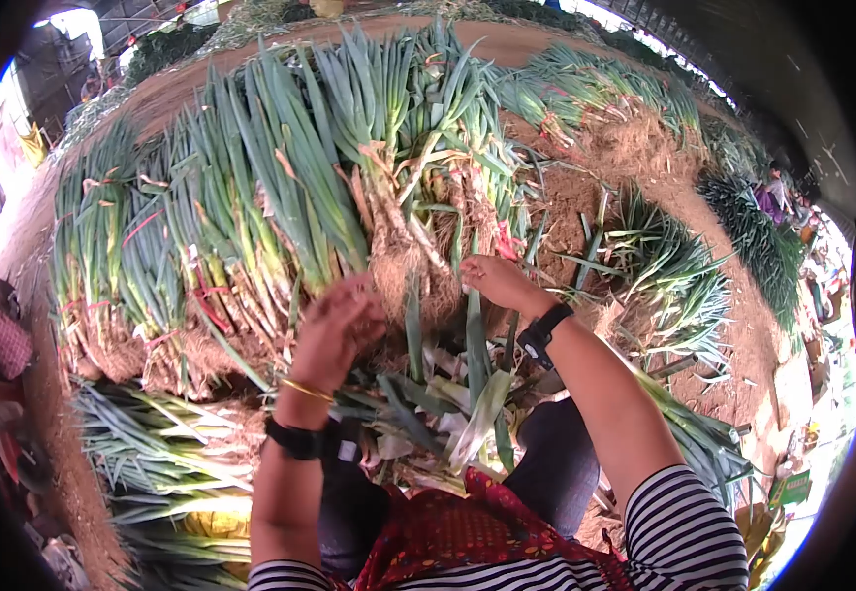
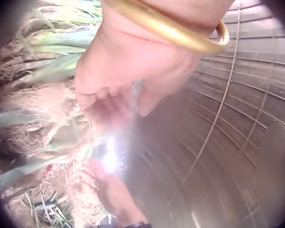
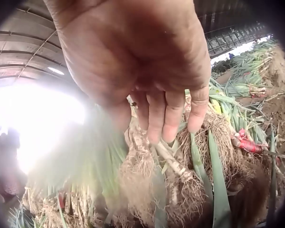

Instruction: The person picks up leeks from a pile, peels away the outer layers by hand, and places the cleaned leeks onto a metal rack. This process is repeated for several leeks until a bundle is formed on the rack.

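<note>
Bundles of long green onions [image 1: 280, 167] with bushy roots stand upright before me, some tied with red bands. My left hand [image 1: 337, 330], blurred in the head view, hovers in front of their root ends. Its fingers are loosely bent, with the thumb apart, and nothing shows between them in the left wrist view. My right hand [image 1: 499, 281] is near the right-hand bundles, palm toward the roots [image 3: 185, 194], fingers pointing down and only slightly bent. A narrow green leaf [image 3: 218, 180] rises close below its fingertips. Behind the fingers, a loose onion stalk [image 3: 173, 161] slants across the roots.
Loose leaves [image 1: 477, 424] lie heaped between my knees. More onions lie in a pile [image 1: 172, 443] at lower left and in another [image 1: 674, 266] at right. Bare soil [image 1: 733, 335] runs along the right side. Further bundles [image 1: 595, 94] lie farther back.
</note>
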Tool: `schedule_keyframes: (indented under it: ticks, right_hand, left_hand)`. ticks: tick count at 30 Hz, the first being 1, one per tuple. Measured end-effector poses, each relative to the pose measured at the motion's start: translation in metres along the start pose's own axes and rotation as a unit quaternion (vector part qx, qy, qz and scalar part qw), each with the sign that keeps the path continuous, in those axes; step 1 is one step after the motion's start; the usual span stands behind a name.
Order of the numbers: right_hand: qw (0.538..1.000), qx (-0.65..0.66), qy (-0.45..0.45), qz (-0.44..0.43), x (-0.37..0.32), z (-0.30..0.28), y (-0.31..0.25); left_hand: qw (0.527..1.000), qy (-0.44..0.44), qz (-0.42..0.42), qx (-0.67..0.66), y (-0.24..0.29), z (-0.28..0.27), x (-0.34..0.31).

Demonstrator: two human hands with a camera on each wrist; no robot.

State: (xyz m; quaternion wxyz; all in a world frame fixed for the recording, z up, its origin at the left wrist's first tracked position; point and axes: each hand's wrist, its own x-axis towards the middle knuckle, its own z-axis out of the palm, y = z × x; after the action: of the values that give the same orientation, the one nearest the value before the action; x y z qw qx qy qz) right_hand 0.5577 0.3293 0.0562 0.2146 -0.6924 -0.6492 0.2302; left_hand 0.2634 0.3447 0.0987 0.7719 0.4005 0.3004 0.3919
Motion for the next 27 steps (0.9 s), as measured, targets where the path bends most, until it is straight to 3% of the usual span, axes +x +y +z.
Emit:
schedule_keyframes:
  ticks: [1, 4, 7, 10, 14, 16, 19, 21, 22, 24, 26, 27]
  right_hand:
    - [1.0, 0.024, 0.012, 0.013, 0.01, -0.002, 0.004]
    - [0.994, 0.095, 0.019, 0.042, 0.052, 0.0, 0.026]
    - [0.933, 0.33, 0.054, 0.13, 0.101, 0.015, 0.026]
    - [0.889, 0.416, 0.079, 0.177, 0.156, 0.033, 0.031]
    - [0.886, 0.396, 0.145, 0.195, 0.232, 0.063, 0.046]
    - [0.868, 0.418, 0.118, 0.239, 0.247, 0.057, 0.026]
    - [0.875, 0.364, 0.189, 0.256, 0.273, 0.066, 0.033]
    - [0.897, 0.282, 0.249, 0.232, 0.281, 0.062, 0.044]
    - [0.886, 0.241, 0.364, 0.16, 0.283, 0.06, 0.046]
    - [0.811, 0.339, 0.464, 0.112, 0.267, 0.033, 0.037]
    - [0.699, 0.554, 0.45, 0.048, 0.248, -0.003, 0.025]
    - [0.711, 0.502, 0.492, 0.011, 0.254, -0.012, 0.043]
  left_hand:
    - [0.998, 0.014, -0.04, -0.052, -0.021, -0.006, 0.008]
    - [0.993, 0.061, -0.102, -0.011, -0.061, -0.016, 0.025]
    - [0.994, 0.014, -0.101, -0.043, -0.057, -0.009, 0.04]
    - [0.993, 0.056, -0.09, -0.051, -0.051, -0.008, 0.056]
    - [0.993, 0.042, -0.09, -0.07, -0.047, -0.013, 0.072]
    - [0.99, 0.049, -0.105, -0.08, -0.046, -0.013, 0.079]
    - [0.988, 0.054, -0.112, -0.09, -0.046, -0.011, 0.09]
    - [0.986, 0.067, -0.124, -0.088, -0.047, -0.007, 0.094]
    - [0.986, 0.062, -0.119, -0.098, -0.048, -0.007, 0.096]
    - [0.986, 0.066, -0.111, -0.104, -0.055, -0.007, 0.1]
    - [0.984, 0.087, -0.108, -0.113, -0.056, 0.003, 0.101]
    - [0.984, 0.085, -0.099, -0.118, -0.059, 0.006, 0.101]
